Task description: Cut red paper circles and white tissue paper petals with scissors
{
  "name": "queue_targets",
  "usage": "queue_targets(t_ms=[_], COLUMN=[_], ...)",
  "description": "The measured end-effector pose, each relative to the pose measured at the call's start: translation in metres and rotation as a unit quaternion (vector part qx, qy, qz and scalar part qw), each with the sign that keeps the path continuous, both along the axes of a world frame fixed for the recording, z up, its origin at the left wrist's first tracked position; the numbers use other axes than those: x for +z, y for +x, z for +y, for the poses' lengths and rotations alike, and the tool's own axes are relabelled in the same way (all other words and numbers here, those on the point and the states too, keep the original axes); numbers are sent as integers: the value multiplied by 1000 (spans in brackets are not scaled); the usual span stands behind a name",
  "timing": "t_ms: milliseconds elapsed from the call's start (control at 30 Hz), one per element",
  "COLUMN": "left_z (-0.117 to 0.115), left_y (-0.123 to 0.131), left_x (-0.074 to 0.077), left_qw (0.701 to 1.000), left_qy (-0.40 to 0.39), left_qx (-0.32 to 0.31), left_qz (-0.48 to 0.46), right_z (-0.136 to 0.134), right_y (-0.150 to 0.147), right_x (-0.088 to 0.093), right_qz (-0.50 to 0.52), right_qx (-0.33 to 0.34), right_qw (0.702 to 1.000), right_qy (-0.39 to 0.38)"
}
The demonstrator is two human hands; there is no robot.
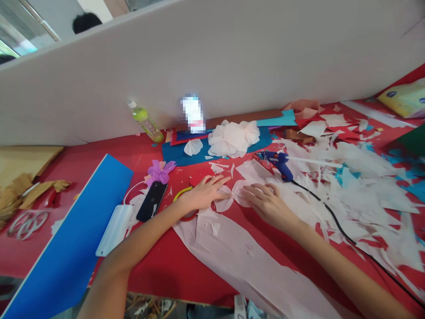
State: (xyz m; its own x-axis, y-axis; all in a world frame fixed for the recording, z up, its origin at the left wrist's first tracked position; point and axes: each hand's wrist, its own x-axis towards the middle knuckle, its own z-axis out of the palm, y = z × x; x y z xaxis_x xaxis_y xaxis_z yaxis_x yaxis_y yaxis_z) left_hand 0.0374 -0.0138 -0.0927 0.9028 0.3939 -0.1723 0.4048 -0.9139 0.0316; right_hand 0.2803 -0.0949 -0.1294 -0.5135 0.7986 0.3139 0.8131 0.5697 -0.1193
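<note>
Pale pink paper petals [239, 191], joined at a narrow middle, lie spread on the red table. My left hand [209, 191] rests over their left side, fingers stretched out. On the right side, my right hand [268, 203] touches a petal with its fingers extended, lying fairly flat. Beneath my left wrist are scissors [182, 193] with yellow and red handles, partly hidden. A long pale pink paper strip [245, 254] runs from under the hands toward the front edge. Behind them sits a white paper flower [230, 139], with a single loose petal [193, 147] to its left.
A blue glue gun [281, 166] with a black cord lies right of the hands, among white paper scraps [358, 186]. At left are a black phone [152, 200], a white power bank [115, 230], a purple flower [159, 172] and a blue board [76, 239]. A bottle [146, 123] stands behind.
</note>
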Motion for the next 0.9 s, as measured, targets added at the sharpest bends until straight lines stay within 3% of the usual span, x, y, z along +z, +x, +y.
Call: queue_targets(t_ms=[233,600,900], left_z=[-8,10,11], left_y=[-3,-2,-7], left_x=[-3,2,-4], left_qw=[999,999,999], left_qy=[33,11,12], left_qx=[8,-42,-43], left_qz=[-14,16,7], right_z=[6,12,15], right_y=[-13,-3,-2], right_x=[-4,-11,-15], right_qz=[-18,-3,12], right_qx=[40,69,66], right_qw=[999,998,998], right_qy=[-1,-8,-20])
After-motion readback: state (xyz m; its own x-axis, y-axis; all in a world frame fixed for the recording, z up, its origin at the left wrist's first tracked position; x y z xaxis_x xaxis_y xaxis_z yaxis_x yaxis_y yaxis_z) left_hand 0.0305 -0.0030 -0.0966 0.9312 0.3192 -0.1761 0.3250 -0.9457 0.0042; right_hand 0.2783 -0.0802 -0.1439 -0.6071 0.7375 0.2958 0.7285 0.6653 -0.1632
